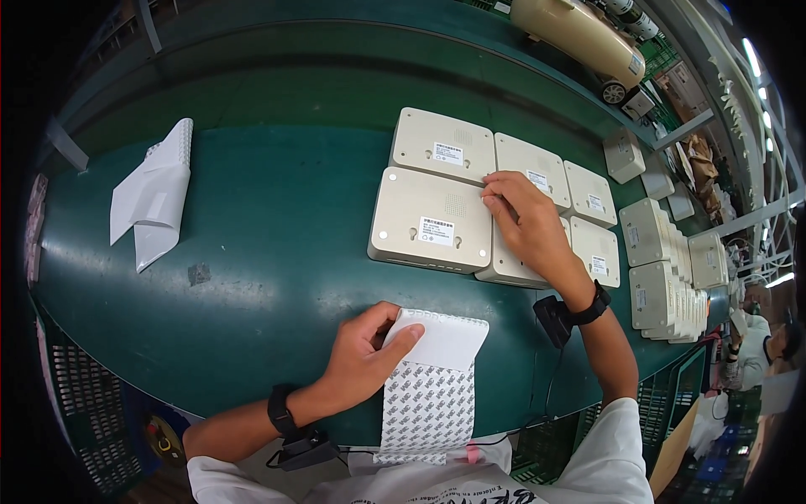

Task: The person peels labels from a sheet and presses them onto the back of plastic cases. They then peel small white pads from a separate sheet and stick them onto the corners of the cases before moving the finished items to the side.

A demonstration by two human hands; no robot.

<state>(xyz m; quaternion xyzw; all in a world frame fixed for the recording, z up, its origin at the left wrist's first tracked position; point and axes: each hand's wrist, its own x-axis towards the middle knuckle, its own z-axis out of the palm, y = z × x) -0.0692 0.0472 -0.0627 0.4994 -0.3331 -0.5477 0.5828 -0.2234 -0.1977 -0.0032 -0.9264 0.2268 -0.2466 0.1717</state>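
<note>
My left hand grips a strip of white backing paper, thumb on top. A repeated grey print covers its lower part, and its upper end is a plain white fold with a scalloped edge. My right hand rests its pinched fingertips on the far right corner of a cream plastic box. Whatever is under those fingertips is hidden. Round white pads sit at this box's other three corners, and a printed label lies near its front edge. Alongside, partly covered by my right hand, is another cream box.
More cream boxes lie in two rows, label side up. Stacked boxes stand at the right of the green table. Crumpled white backing paper lies at the left. Beyond the table is a beige tank; a person is far right.
</note>
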